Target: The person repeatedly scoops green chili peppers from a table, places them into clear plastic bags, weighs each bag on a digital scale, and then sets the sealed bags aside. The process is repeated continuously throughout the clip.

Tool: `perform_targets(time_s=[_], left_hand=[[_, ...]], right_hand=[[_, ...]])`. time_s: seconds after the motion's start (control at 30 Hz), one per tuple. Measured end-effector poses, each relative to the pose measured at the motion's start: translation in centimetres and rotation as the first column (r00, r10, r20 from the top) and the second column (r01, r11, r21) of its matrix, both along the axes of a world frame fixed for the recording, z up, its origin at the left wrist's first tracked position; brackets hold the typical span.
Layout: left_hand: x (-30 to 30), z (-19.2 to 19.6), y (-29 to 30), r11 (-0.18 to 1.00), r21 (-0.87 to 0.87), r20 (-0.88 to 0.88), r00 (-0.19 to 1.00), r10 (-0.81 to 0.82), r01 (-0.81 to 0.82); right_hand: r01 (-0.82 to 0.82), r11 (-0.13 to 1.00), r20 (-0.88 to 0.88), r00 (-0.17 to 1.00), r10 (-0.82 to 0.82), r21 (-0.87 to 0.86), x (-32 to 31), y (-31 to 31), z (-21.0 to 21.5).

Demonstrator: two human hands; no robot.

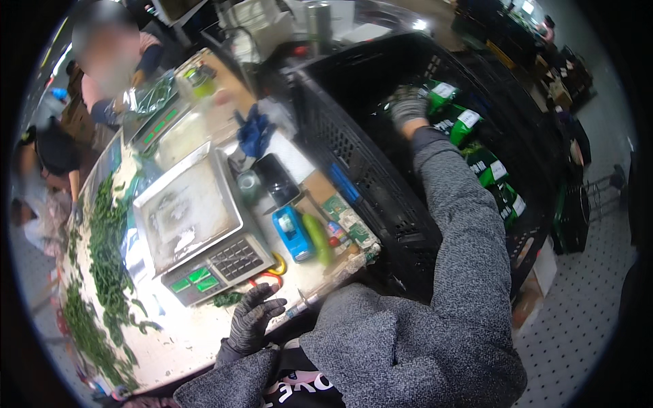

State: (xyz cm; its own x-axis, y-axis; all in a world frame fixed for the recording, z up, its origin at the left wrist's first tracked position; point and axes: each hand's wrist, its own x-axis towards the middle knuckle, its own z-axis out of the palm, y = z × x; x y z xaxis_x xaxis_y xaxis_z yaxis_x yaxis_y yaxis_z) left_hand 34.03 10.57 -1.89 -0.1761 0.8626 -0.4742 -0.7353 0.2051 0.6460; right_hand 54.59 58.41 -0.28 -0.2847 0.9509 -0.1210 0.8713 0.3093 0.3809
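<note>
My left hand point(250, 321), in a dark grey glove, hovers at the table's front edge with its fingers apart and nothing in them. It is nearest to the digital scale point(189, 212) and a pair of scissors point(273, 266) with red and yellow handles. My right arm stretches over a large black plastic crate point(367, 160). The gloved right hand point(409, 106) is down inside it, beside a row of green printed bags point(466, 124) with white labels. Its fingers are blurred against the dark interior, so whether they grip anything is hidden.
Loose green leafy stalks point(109, 251) lie along the table's left side. Between scale and crate are a blue tape dispenser point(292, 233), a long green vegetable point(316, 238), a black phone point(275, 179) and a blue glove point(254, 130). A co-worker point(112, 75) stands at another scale, far left.
</note>
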Motion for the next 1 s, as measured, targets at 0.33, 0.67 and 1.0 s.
perform_targets(time_s=[0.33,0.67,1.0], left_hand=[[-3.0,-0.2,-4.1,0.996,0.043,-0.188,0.98,-0.068,0.077],[-8.5,-0.6,-10.1,0.982,-0.06,-0.22,0.962,0.16,-0.177],[-18.6,-5.4,-22.0,0.936,-0.014,-0.654,0.711,0.258,-0.352]], right_hand=[[-0.311,0.885,-0.604,0.796,0.043,-0.347,5.1,7.1,5.2],[-0.71,0.697,-0.78,0.377,0.499,0.103,-20.9,-19.9,15.2],[-0.926,0.24,-0.78,0.374,0.501,-0.291,-42.8,-51.4,-5.9]])
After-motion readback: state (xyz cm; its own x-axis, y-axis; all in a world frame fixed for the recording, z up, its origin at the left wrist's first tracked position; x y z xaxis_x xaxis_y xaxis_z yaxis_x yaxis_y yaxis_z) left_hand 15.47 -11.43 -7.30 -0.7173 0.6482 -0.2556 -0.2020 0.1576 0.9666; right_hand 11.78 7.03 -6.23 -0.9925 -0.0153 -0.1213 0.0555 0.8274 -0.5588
